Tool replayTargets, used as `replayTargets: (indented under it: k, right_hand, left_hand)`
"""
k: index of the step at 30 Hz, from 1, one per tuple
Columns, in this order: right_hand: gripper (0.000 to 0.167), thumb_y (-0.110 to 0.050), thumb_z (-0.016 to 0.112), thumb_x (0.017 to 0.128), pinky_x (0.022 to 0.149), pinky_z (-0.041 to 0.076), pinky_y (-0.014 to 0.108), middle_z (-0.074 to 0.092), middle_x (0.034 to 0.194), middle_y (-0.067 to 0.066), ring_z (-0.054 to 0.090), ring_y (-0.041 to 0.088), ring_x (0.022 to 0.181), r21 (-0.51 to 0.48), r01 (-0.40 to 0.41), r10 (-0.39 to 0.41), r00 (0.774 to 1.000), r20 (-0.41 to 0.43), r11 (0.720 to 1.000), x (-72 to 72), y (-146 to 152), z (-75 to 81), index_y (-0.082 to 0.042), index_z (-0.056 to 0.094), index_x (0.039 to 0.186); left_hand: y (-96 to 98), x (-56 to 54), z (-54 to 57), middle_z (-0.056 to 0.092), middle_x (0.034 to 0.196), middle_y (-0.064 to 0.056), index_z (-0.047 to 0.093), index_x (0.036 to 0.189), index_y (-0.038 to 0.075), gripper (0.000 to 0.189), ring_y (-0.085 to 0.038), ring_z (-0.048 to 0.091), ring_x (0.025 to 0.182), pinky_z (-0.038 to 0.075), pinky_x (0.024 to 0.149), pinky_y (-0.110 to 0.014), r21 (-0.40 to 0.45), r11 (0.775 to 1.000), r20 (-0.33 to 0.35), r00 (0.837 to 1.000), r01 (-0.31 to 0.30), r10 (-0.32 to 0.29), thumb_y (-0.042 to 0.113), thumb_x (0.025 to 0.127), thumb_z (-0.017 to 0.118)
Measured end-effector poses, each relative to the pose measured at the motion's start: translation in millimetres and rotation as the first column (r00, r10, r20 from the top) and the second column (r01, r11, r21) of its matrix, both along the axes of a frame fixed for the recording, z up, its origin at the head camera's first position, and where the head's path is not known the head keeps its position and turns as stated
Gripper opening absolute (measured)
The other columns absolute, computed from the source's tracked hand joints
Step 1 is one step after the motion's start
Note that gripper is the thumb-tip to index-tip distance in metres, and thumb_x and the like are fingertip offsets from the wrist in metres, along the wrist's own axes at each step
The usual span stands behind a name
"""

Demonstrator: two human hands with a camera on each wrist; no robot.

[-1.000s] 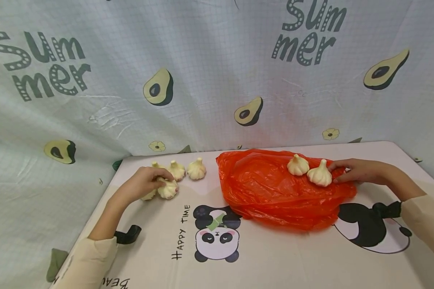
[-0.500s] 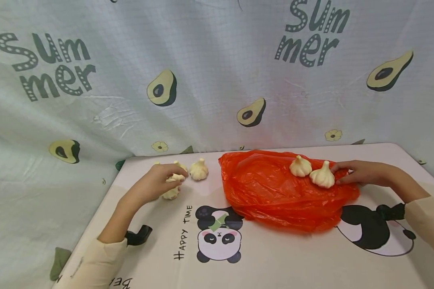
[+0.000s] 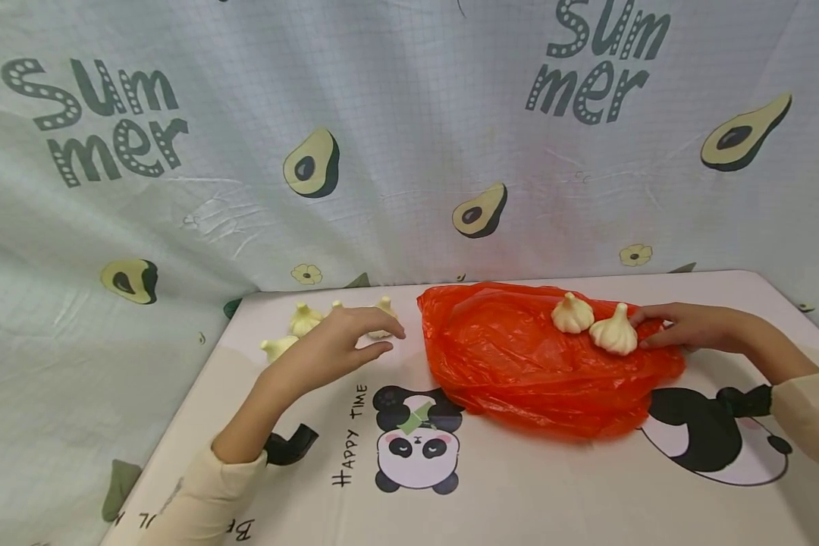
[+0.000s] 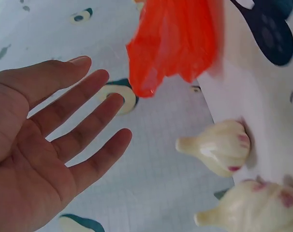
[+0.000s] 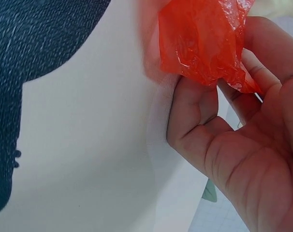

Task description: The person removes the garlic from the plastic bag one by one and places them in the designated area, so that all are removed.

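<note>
My left hand [image 3: 341, 343] hovers over the left part of the table, its fingers spread and nothing in them; the left wrist view shows its bare palm [image 4: 35, 169]. Around and behind it lie several garlic bulbs [image 3: 305, 319], some partly hidden by the hand. Two more bulbs rest on a crumpled red plastic bag [image 3: 512, 356]. At the bag's right end my right hand [image 3: 699, 331] holds the nearer garlic bulb [image 3: 614, 331] between thumb and fingers. In the right wrist view, curled fingers [image 5: 195, 106] sit beneath the bag's edge [image 5: 199, 38].
The white table [image 3: 519, 493] carries printed pandas [image 3: 418, 455] and lettering. A patterned cloth curtain [image 3: 382, 152] hangs right behind its back edge and along the left side.
My left hand has left a garlic bulb at the left and moved right, its fingers now spread. The right hand stays at its bulb on the bag. The head view has shifted slightly.
</note>
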State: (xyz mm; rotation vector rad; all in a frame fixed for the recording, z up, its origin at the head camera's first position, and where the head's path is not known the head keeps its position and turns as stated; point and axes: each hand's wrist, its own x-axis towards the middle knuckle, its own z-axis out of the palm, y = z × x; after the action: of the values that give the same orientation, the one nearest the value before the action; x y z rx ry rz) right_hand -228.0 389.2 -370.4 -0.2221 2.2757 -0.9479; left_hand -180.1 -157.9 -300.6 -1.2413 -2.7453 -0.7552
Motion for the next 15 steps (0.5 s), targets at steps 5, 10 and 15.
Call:
replayTargets:
  k: [5,10,15]
  right_hand:
    - [0.046,-0.02,0.065,0.098,0.089,0.057,0.04,0.046,0.138,0.026,0.055,0.025,0.109,-0.011,-0.008,0.008,1.0,0.0,1.0,0.1,0,-0.6,0.001,0.049,0.136]
    - [0.045,-0.019,0.064,0.098,0.089,0.057,0.038,0.046,0.138,0.024,0.055,0.025,0.11,-0.015,-0.008,0.009,1.0,0.003,1.0,-0.3,-1,-0.9,0.0,0.049,0.135]
    - [0.045,-0.019,0.065,0.098,0.089,0.057,0.038,0.046,0.136,0.024,0.055,0.024,0.108,-0.004,-0.014,0.014,1.0,-0.001,1.0,-1.8,0,-1.1,0.001,0.049,0.135]
  left_hand:
    - [17.7,2.1,3.7,0.073,0.114,0.002,0.074,0.114,0.011,0.021,-0.019,0.065,0.116,0.045,0.11,-0.041,0.005,0.999,0.0,0.999,0.046,-0.046,0.005,0.094,0.071]
    - [34.6,0.4,5.2,0.073,0.114,0.0,0.074,0.114,0.011,0.022,-0.019,0.067,0.11,0.052,0.1,-0.034,0.013,0.992,-0.008,0.993,0.122,-0.121,0.003,0.095,0.07]
    - [52.9,-3.3,5.7,0.073,0.112,-0.003,0.073,0.113,0.009,0.02,-0.02,0.067,0.107,0.054,0.095,-0.03,0.008,0.983,0.004,0.983,0.182,-0.182,0.001,0.095,0.068]
